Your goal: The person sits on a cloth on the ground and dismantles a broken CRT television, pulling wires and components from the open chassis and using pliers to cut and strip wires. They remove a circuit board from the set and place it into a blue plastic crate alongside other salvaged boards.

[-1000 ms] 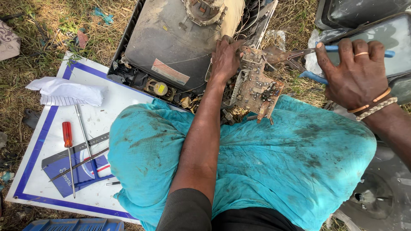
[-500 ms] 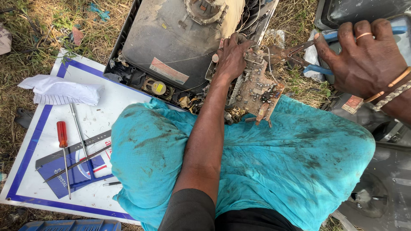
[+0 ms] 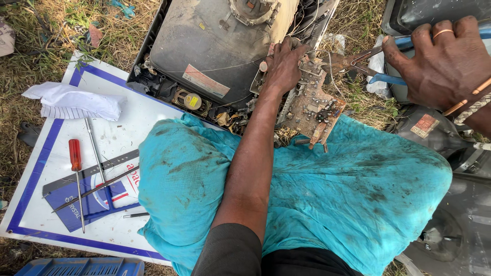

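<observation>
Left hand (image 3: 283, 64) clamped on the top edge of the circuit board (image 3: 316, 105), centre frame, beside the opened television set (image 3: 204, 51). Right hand (image 3: 444, 64), upper right, closed around blue-handled pliers (image 3: 368, 59) whose tip meets the board. Best practice: brace the board firmly and cut close. A red-and-white rectangular sticker (image 3: 204, 82) sits on the tube; a yellow round label (image 3: 192, 100) lies below it.

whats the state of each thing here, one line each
left hand: gripping the top of the circuit board
right hand: closed around the pliers' blue handles
pliers: jaws pointed at the board
circuit board: pulled out of the casing, tilted
old tv set: back off, insides exposed
red-handled screwdriver: lying unused on the white board
white cloth: crumpled
</observation>
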The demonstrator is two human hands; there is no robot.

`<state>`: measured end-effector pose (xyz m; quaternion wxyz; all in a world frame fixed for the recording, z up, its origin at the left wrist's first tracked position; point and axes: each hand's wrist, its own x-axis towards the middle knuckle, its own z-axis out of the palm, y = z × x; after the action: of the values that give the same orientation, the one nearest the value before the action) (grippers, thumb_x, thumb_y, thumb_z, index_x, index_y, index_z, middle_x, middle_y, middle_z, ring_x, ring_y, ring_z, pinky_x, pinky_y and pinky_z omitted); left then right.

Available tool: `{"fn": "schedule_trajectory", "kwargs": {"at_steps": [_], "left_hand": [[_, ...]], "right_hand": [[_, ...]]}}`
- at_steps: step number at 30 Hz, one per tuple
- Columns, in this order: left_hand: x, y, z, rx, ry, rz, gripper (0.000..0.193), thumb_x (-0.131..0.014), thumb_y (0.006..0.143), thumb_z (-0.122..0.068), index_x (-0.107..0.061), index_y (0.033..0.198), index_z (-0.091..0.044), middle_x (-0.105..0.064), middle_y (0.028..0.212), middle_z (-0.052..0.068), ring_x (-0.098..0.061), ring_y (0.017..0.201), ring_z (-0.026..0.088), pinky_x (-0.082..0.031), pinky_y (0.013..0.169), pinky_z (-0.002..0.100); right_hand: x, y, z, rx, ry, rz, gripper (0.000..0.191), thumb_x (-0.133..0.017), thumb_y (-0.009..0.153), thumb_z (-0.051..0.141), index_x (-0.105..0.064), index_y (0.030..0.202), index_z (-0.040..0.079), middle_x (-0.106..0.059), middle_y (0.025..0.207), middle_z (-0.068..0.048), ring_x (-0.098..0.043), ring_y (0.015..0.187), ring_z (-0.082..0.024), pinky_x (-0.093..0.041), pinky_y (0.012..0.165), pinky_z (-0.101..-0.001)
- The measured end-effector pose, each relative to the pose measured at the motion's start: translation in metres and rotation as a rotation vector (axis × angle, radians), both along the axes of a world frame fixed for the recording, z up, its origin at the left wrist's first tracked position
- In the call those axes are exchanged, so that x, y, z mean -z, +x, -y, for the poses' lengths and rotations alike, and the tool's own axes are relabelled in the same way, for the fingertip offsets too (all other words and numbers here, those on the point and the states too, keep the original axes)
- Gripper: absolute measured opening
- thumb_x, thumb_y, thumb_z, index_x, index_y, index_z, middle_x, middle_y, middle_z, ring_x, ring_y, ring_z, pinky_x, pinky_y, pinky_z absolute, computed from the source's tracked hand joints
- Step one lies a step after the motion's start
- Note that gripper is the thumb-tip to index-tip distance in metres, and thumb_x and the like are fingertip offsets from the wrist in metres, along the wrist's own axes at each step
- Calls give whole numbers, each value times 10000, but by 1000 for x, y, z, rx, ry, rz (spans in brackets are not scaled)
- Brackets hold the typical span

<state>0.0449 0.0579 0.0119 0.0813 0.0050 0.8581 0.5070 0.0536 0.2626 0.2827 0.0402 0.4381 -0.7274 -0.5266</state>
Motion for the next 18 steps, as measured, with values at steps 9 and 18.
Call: {"fn": "schedule_trajectory", "kwargs": {"at_steps": [9,18], "left_hand": [[2,1,-3,10,-8,13,701,-673,752,97,-649,1335,-291,-504,1404,43,-424,1411,361,-345,1114,659],[-1,4,1,59,-5,-7,709,-605,739,150,-730,1227,-350,-541,1352,-25,-430,1397,332,-284,1171,670]], "right_hand": [[10,-12,-7,64,118,82,822,-722,799,552,-536,1564,314,-671,977,-46,-678,781,-168,-476,630,-336],[28,3,-16,757,-144,96,780,-724,826,507,-498,1542,295,-656,1091,-132,-750,815,-295,-631,634,-416]]}}
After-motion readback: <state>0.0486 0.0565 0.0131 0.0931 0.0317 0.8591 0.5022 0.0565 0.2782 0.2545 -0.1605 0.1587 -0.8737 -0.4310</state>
